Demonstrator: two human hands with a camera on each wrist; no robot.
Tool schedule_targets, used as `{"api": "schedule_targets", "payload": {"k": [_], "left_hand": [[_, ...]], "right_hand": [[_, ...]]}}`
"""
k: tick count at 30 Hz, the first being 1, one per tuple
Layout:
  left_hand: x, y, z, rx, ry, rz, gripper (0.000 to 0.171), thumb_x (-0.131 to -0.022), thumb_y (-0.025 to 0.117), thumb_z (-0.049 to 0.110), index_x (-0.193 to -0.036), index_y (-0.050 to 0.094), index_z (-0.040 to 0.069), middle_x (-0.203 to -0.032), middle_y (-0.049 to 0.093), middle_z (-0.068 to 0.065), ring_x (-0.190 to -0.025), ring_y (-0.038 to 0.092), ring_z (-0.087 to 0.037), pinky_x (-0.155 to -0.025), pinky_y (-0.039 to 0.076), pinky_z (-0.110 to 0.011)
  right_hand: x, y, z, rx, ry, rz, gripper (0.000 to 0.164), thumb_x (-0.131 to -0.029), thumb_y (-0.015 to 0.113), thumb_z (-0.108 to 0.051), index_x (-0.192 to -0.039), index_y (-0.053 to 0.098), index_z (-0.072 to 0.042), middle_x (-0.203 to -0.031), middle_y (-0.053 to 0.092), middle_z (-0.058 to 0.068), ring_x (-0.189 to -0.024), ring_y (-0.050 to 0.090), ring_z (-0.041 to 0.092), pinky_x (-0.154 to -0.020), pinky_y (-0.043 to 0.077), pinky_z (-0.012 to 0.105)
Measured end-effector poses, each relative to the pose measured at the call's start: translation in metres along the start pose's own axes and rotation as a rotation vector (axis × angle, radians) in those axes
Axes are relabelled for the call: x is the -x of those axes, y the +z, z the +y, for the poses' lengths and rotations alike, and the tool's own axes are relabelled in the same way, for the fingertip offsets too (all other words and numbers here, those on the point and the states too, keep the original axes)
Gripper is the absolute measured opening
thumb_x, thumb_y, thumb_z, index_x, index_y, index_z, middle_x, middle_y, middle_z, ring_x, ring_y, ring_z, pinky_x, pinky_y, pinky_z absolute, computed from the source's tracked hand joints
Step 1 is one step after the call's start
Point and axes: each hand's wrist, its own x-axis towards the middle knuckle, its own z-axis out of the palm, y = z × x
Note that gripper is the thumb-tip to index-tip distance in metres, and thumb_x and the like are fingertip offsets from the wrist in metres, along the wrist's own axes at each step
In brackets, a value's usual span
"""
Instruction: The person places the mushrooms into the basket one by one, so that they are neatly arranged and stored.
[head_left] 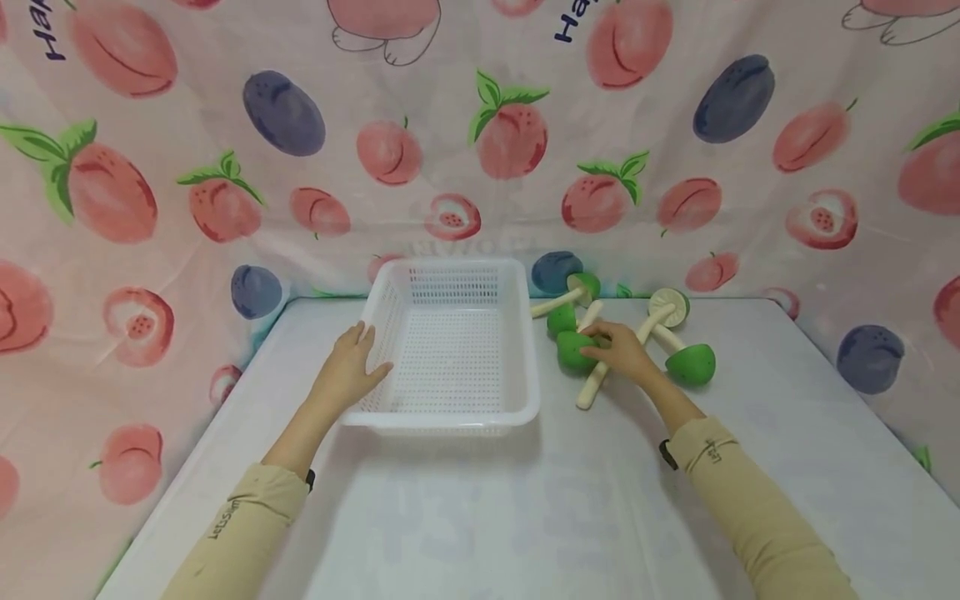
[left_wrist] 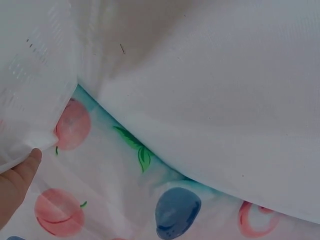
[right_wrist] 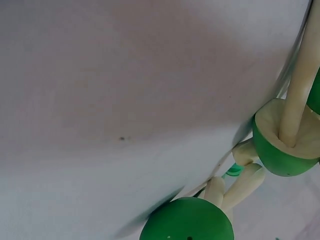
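Note:
A white plastic basket [head_left: 450,419] with perforated walls stands on the table. My left hand [head_left: 348,367] rests on its left rim, fingers extended and thumb spread over the inside. In the left wrist view, a fingertip [left_wrist: 35,154] touches the basket's rim. To the right of the basket lie several toy mushrooms with green caps and cream stems. My right hand [head_left: 621,350] has its thumb and fingers bent around one green-capped mushroom [head_left: 574,353], pinching it among the others. The right wrist view shows mushroom caps [right_wrist: 187,220] and stems, but not the hand.
Another mushroom [head_left: 690,365] lies on its side at the right of the pile, and one [head_left: 587,285] lies at the back by the wall. A fruit-printed cloth [head_left: 450,125] hangs behind the white table [head_left: 480,517].

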Motion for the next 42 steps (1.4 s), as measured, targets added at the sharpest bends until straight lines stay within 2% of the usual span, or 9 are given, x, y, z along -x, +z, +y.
{"api": "schedule_targets", "payload": {"k": [9,10,13,16,17,21,29,37,42], "left_hand": [[-0.003,-0.002,0.000,-0.013,0.011,-0.004,0.069,-0.089,0.063,0.029,-0.135,0.038,-0.016,-0.144,0.029,-0.038,-0.134,0.028,-0.052,-0.110,0.028,-0.059],[-0.003,-0.002,0.000,-0.010,0.010,-0.003,0.069,-0.088,0.063,0.029,-0.134,0.038,-0.016,-0.144,0.029,-0.038,-0.134,0.028,-0.052,-0.110,0.028,-0.059],[-0.004,-0.002,0.001,-0.003,0.007,-0.005,0.069,-0.088,0.064,0.030,-0.134,0.040,-0.015,-0.144,0.028,-0.038,-0.134,0.028,-0.051,-0.110,0.027,-0.059],[-0.005,-0.002,0.001,-0.004,0.002,-0.007,0.069,-0.087,0.064,0.030,-0.134,0.040,-0.015,-0.144,0.028,-0.037,-0.135,0.028,-0.051,-0.110,0.027,-0.059],[-0.005,-0.002,0.001,-0.006,0.003,-0.009,0.069,-0.088,0.064,0.030,-0.134,0.040,-0.015,-0.144,0.028,-0.038,-0.135,0.028,-0.051,-0.110,0.027,-0.059],[-0.005,-0.002,0.001,-0.003,0.000,-0.018,0.071,-0.088,0.063,0.030,-0.137,0.036,-0.014,-0.144,0.028,-0.037,-0.135,0.027,-0.051,-0.110,0.027,-0.059],[-0.001,-0.001,0.000,0.009,-0.012,-0.020,0.063,-0.088,0.064,0.027,-0.133,0.044,-0.013,-0.144,0.028,-0.037,-0.135,0.027,-0.051,-0.108,0.028,-0.060],[-0.002,-0.001,-0.002,0.015,-0.013,-0.006,0.060,-0.089,0.063,0.025,-0.133,0.045,-0.010,-0.145,0.029,-0.036,-0.135,0.028,-0.051,-0.108,0.029,-0.061],[-0.002,-0.001,0.000,0.031,-0.025,-0.008,0.057,-0.088,0.064,0.024,-0.132,0.048,-0.009,-0.145,0.029,-0.035,-0.135,0.028,-0.050,-0.108,0.029,-0.061]], "right_hand": [[-0.002,-0.009,-0.009,-0.060,-0.056,-0.005,0.032,-0.089,0.064,-0.013,-0.115,0.060,0.006,-0.119,0.060,0.026,-0.120,0.049,0.042,-0.104,0.038,0.054],[-0.002,-0.011,-0.010,-0.063,-0.078,0.008,0.031,-0.088,0.065,-0.016,-0.113,0.062,0.003,-0.115,0.063,0.023,-0.116,0.054,0.038,-0.101,0.043,0.048],[-0.002,-0.015,-0.012,-0.052,-0.094,0.024,0.031,-0.088,0.066,-0.019,-0.111,0.064,0.002,-0.113,0.065,0.021,-0.111,0.056,0.036,-0.096,0.046,0.045],[-0.003,-0.017,-0.013,-0.043,-0.085,0.043,0.030,-0.089,0.064,-0.014,-0.112,0.063,0.005,-0.112,0.064,0.023,-0.106,0.059,0.035,-0.093,0.048,0.042],[-0.003,-0.018,-0.014,-0.041,-0.066,0.037,0.031,-0.089,0.063,-0.010,-0.114,0.061,0.008,-0.115,0.062,0.027,-0.109,0.057,0.038,-0.095,0.046,0.047],[-0.003,-0.017,-0.018,-0.060,-0.058,0.038,0.032,-0.089,0.062,-0.006,-0.116,0.059,0.011,-0.115,0.061,0.029,-0.107,0.058,0.037,-0.094,0.047,0.041],[0.000,-0.016,-0.027,-0.064,-0.087,0.012,0.031,-0.089,0.063,-0.005,-0.115,0.059,0.010,-0.111,0.062,0.027,-0.093,0.058,0.014,-0.087,0.052,0.029],[-0.003,-0.013,-0.038,-0.106,-0.113,-0.008,0.031,-0.090,0.061,-0.006,-0.116,0.058,0.010,-0.114,0.060,0.027,-0.108,0.055,0.035,-0.095,0.051,0.042],[-0.003,-0.010,-0.047,-0.107,-0.103,-0.002,0.031,-0.089,0.061,-0.004,-0.116,0.058,0.010,-0.113,0.061,0.027,-0.104,0.057,0.030,-0.090,0.053,0.035]]}}
